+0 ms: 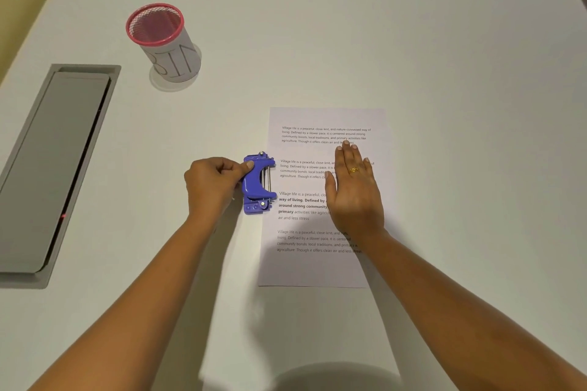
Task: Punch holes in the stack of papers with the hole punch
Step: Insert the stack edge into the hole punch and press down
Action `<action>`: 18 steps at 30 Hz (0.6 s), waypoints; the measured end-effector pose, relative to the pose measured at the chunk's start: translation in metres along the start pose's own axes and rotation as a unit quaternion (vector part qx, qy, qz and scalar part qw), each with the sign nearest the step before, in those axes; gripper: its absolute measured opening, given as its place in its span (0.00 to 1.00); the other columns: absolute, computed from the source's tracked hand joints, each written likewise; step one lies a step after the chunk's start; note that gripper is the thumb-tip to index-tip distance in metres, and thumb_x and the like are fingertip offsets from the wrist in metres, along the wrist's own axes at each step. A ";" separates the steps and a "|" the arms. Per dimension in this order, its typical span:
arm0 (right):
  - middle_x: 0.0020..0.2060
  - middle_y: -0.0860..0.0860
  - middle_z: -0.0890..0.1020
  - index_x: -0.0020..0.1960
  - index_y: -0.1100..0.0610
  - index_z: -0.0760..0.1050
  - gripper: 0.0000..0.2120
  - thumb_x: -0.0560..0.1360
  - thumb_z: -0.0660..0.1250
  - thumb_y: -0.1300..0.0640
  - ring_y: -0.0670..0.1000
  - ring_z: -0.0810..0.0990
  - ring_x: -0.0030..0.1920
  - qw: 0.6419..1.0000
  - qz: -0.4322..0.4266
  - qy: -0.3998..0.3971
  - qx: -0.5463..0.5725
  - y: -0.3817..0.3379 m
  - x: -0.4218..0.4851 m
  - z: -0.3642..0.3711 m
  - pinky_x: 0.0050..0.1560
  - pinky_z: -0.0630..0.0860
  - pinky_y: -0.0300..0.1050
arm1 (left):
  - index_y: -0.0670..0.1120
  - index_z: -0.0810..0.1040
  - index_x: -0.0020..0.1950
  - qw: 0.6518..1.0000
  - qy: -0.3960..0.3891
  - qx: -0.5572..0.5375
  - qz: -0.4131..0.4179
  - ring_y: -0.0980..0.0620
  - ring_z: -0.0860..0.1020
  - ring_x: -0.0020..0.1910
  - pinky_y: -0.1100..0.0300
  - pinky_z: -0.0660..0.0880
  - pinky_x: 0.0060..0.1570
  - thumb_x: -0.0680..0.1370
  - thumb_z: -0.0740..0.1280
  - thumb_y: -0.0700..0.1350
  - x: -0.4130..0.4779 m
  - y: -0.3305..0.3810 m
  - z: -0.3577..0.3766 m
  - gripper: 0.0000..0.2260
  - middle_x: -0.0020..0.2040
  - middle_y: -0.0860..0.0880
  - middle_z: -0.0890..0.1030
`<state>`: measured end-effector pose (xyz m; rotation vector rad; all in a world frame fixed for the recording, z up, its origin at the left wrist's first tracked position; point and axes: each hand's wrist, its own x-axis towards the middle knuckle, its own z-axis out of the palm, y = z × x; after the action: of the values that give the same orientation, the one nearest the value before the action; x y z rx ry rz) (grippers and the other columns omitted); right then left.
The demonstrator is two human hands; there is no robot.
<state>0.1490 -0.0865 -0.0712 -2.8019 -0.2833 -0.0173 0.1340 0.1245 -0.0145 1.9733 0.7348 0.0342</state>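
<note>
Left hand (213,185): fingers curled, thumb extended to the right, forearm reaching forward. Right hand (353,190): palm down, fingers straight and together, gold ring on one finger.

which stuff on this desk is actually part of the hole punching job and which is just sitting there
Part of the job:
- blue hole punch, at the paper's left edge, in the left hand grip
- stack of papers, pressed flat by the right hand

Just lying about:
- red-rimmed mesh cup, far left, looks empty
- grey cable hatch set in the desk
</note>
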 end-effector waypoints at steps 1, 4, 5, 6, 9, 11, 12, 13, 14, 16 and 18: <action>0.75 0.57 0.58 0.74 0.62 0.56 0.24 0.80 0.52 0.54 0.53 0.55 0.76 1.000 0.001 -0.002 0.002 0.000 0.000 0.000 0.75 0.46 0.47 | 0.40 0.79 0.32 1.000 0.003 -0.001 -0.002 0.48 0.73 0.28 0.56 0.73 0.39 0.70 0.73 0.47 0.003 0.000 -0.002 0.12 0.29 0.44 0.78; 0.75 0.56 0.57 0.74 0.62 0.55 0.25 0.80 0.51 0.53 0.52 0.53 0.76 1.000 0.004 -0.010 0.003 0.000 0.000 -0.001 0.75 0.45 0.46 | 0.45 0.77 0.30 1.000 0.019 -0.004 -0.011 0.50 0.72 0.28 0.56 0.73 0.40 0.70 0.73 0.46 0.013 -0.003 -0.011 0.12 0.29 0.46 0.78; 0.75 0.56 0.57 0.74 0.61 0.55 0.25 0.80 0.51 0.53 0.52 0.53 0.76 1.000 0.004 -0.012 0.002 0.000 0.000 -0.001 0.75 0.44 0.46 | 0.45 0.76 0.29 1.000 0.022 -0.002 -0.012 0.51 0.72 0.27 0.56 0.73 0.40 0.70 0.73 0.46 0.016 -0.004 -0.015 0.12 0.29 0.47 0.78; 0.75 0.56 0.57 0.74 0.61 0.54 0.25 0.80 0.51 0.53 0.52 0.53 0.76 1.000 0.003 -0.012 0.003 0.000 0.001 -0.001 0.75 0.44 0.46 | 0.45 0.76 0.29 1.000 0.024 0.001 -0.012 0.51 0.72 0.27 0.56 0.74 0.40 0.70 0.73 0.46 0.019 -0.005 -0.020 0.12 0.29 0.47 0.78; 0.75 0.56 0.57 0.74 0.61 0.55 0.25 0.80 0.51 0.53 0.52 0.53 0.76 1.000 0.006 -0.013 0.009 0.000 0.000 -0.001 0.75 0.45 0.46 | 0.46 0.77 0.30 0.999 0.031 0.020 -0.007 0.53 0.73 0.27 0.58 0.74 0.39 0.70 0.73 0.46 0.028 -0.008 -0.034 0.11 0.29 0.49 0.78; 0.75 0.55 0.57 0.74 0.61 0.55 0.25 0.80 0.51 0.53 0.52 0.53 0.76 1.000 0.008 -0.015 0.016 0.001 0.000 -0.001 0.76 0.45 0.47 | 0.45 0.77 0.31 0.999 0.040 0.032 -0.008 0.52 0.73 0.27 0.57 0.74 0.40 0.70 0.73 0.46 0.032 -0.011 -0.042 0.11 0.29 0.49 0.78; 0.75 0.55 0.57 0.74 0.61 0.54 0.25 0.80 0.51 0.53 0.51 0.52 0.76 1.000 0.009 -0.018 0.019 0.001 0.001 -0.001 0.76 0.45 0.46 | 0.45 0.78 0.31 0.998 0.045 0.038 -0.009 0.52 0.73 0.27 0.57 0.74 0.41 0.70 0.73 0.46 0.033 -0.013 -0.046 0.10 0.30 0.49 0.78; 0.76 0.55 0.56 0.74 0.61 0.54 0.25 0.80 0.51 0.53 0.51 0.52 0.76 0.999 0.010 -0.020 0.022 0.001 0.001 -0.001 0.76 0.44 0.46 | 0.43 0.78 0.33 0.998 0.050 0.046 -0.011 0.51 0.73 0.27 0.56 0.74 0.41 0.70 0.73 0.46 0.035 -0.014 -0.050 0.10 0.30 0.49 0.78; 0.76 0.55 0.56 0.74 0.61 0.54 0.25 0.80 0.51 0.53 0.51 0.52 0.76 0.999 0.011 -0.022 0.024 0.001 0.001 -0.001 0.76 0.44 0.46 | 0.42 0.79 0.35 0.997 0.054 0.056 -0.012 0.51 0.73 0.27 0.56 0.74 0.41 0.70 0.73 0.46 0.035 -0.015 -0.054 0.09 0.30 0.49 0.78; 0.76 0.54 0.56 0.75 0.60 0.53 0.25 0.80 0.50 0.53 0.51 0.51 0.76 0.999 0.013 -0.024 0.020 0.001 0.001 -0.001 0.76 0.44 0.46 | 0.40 0.80 0.39 0.995 0.060 0.073 -0.010 0.50 0.73 0.28 0.58 0.73 0.41 0.71 0.73 0.46 0.036 -0.016 -0.060 0.09 0.30 0.47 0.78; 0.76 0.54 0.55 0.75 0.60 0.53 0.25 0.80 0.49 0.52 0.50 0.51 0.76 0.999 0.015 -0.028 0.013 0.001 0.002 -0.002 0.75 0.43 0.45 | 0.41 0.80 0.42 0.993 0.078 0.089 -0.003 0.52 0.75 0.30 0.63 0.72 0.39 0.72 0.71 0.46 0.033 -0.014 -0.061 0.09 0.35 0.46 0.79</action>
<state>0.1509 -0.0874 -0.0697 -2.7830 -0.2540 0.0713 0.1343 0.1941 -0.0037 2.1557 0.8709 0.1242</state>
